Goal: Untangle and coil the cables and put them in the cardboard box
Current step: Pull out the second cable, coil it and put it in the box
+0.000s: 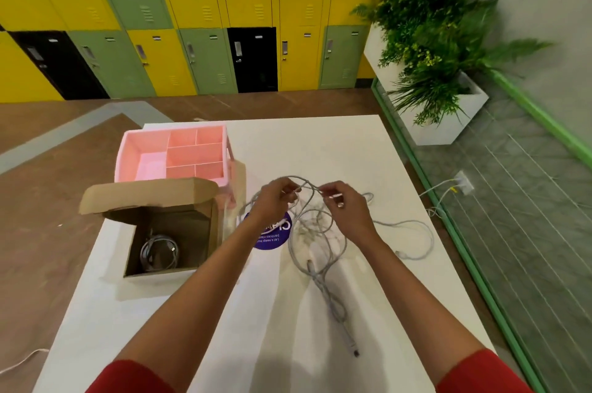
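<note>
A tangle of grey cables (315,232) lies on the white table (272,312), with loops lifted off the surface. My left hand (277,200) and my right hand (344,203) each pinch a strand of the tangle above the table, close together. One cable end with a plug (354,351) trails toward me. To the left stands the open cardboard box (205,232), flaps up, with a coiled dark cable (158,251) inside on its bottom.
A pink divided tray (174,152) stands behind the box. A purple round sticker (272,232) lies on the table under my left wrist. Lockers line the far wall, a planter stands at right, and a green-edged partition runs along the table's right side.
</note>
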